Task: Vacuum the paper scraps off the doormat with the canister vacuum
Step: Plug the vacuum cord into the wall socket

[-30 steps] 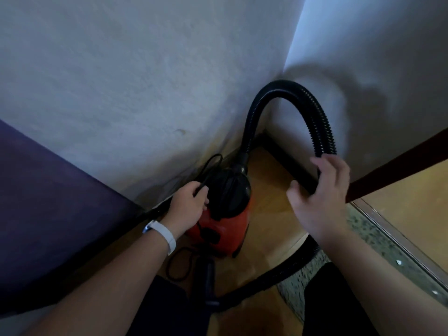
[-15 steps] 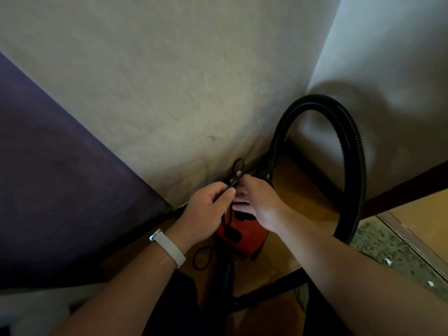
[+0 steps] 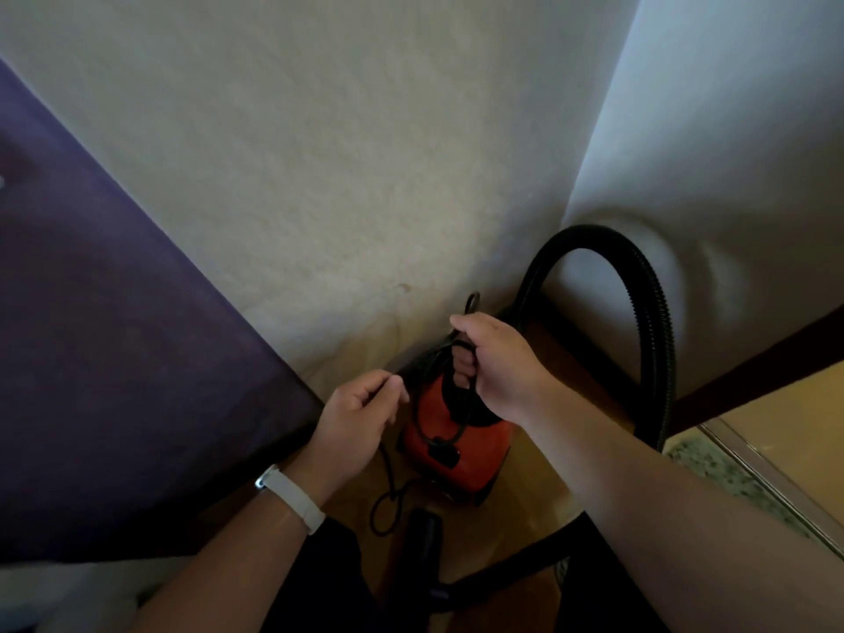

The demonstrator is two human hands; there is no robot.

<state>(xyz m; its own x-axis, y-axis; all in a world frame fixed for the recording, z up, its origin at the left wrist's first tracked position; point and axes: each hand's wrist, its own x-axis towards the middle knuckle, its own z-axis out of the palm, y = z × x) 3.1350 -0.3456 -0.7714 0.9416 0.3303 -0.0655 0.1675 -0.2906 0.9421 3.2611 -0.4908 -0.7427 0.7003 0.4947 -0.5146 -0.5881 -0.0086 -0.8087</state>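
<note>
My right hand [image 3: 498,367] curls its fingers round coiled cord [image 3: 388,468] just above the vacuum [image 3: 461,454]. My left hand [image 3: 361,418], close beside, pinches one strand, which runs straight down from those fingers to the floor.

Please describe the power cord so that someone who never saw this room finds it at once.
In the corner where the two pale walls meet, a red canister vacuum stands on the wooden floor. The power cord loops in front of it, held by the left hand and the right hand. Unlike the thick ribbed hose arching beside it, it is thin and smooth.
</note>
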